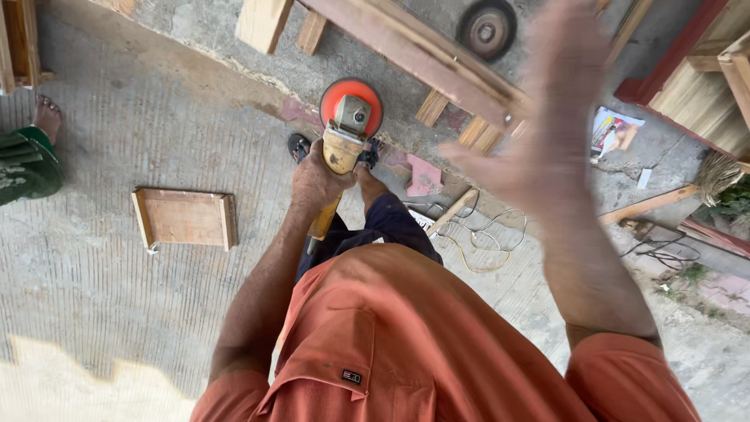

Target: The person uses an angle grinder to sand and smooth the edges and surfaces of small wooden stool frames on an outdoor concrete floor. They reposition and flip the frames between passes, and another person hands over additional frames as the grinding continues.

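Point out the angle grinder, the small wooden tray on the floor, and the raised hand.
angle grinder point(348, 125), head view, on its grey gear head.
small wooden tray point(184, 218), head view, on its flat middle panel.
right hand point(547, 125), head view, on the blurred palm.

A small rectangular label point(351, 377) sits on the orange shirt point(406, 344), near the chest pocket — it is dark with light marks. On the concrete floor point(101, 258), at the upper right, lies a printed sheet or flat package point(615, 130) — white, with red and blue colours, slightly crumpled.
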Demonstrator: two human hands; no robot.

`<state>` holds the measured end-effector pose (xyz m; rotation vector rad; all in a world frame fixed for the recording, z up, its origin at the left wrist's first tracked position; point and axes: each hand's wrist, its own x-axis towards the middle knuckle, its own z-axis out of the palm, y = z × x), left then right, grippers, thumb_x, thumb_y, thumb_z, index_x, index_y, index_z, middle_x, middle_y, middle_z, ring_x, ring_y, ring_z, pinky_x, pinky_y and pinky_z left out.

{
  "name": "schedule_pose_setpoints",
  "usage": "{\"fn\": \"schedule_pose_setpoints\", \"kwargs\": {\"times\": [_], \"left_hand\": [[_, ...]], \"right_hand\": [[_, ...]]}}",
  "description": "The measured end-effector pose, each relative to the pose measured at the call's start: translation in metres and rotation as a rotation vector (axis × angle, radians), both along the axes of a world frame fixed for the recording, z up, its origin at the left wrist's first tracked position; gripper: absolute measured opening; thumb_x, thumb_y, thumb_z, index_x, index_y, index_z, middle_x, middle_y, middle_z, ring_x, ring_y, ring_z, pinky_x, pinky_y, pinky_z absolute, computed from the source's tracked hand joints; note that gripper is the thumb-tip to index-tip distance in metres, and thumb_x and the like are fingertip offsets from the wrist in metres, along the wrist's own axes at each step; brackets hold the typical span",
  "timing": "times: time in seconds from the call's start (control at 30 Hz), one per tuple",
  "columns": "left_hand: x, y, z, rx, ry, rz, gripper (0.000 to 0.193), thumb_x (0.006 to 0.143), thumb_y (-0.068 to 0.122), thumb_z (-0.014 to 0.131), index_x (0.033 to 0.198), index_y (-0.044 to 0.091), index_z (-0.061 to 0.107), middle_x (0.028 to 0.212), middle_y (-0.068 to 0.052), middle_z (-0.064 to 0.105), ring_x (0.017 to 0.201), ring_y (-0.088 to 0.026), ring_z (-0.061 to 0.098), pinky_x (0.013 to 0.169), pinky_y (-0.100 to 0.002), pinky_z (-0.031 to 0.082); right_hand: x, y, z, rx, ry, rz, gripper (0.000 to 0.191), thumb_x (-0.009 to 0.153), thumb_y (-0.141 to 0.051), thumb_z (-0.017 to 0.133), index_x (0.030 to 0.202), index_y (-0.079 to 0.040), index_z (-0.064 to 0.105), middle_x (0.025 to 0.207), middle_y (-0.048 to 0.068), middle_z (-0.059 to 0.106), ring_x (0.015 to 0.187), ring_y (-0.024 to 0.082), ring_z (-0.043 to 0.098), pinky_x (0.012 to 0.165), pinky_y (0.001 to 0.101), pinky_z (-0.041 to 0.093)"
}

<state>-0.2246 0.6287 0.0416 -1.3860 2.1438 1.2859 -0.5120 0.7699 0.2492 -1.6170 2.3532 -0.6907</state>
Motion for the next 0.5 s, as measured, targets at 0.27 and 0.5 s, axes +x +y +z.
{"fn": "schedule_pose_setpoints", "kwargs": {"times": [0.27,0.5], "left_hand": [[0.032,0.006,0.011,0.057,-0.013,0.086,0.082,0.065,0.040,0.087,0.132,0.006,0.054,0.110,-0.021,0.074,0.107,-0.038,0.071,0.093,-0.048,0.055],[0.063,-0.002,0.012,0.083,-0.016,0.098,0.085,0.065,0.039,0.087,0.135,0.006,0.051,0.109,-0.021,0.073,0.108,-0.038,0.070,0.096,-0.049,0.053]], "right_hand": [[0.031,-0.091,-0.105,0.075,0.298,0.248,0.110,0.091,-0.033,0.093,0.170,-0.009,0.021,0.163,0.016,0.043,0.150,0.033,0.042,0.128,0.0613,0.029],[0.000,-0.152,-0.085,0.158,0.413,0.183,0.074,0.089,-0.029,0.088,0.145,0.003,0.052,0.126,0.026,0.065,0.112,0.037,0.064,0.092,0.0527,0.054]]}}
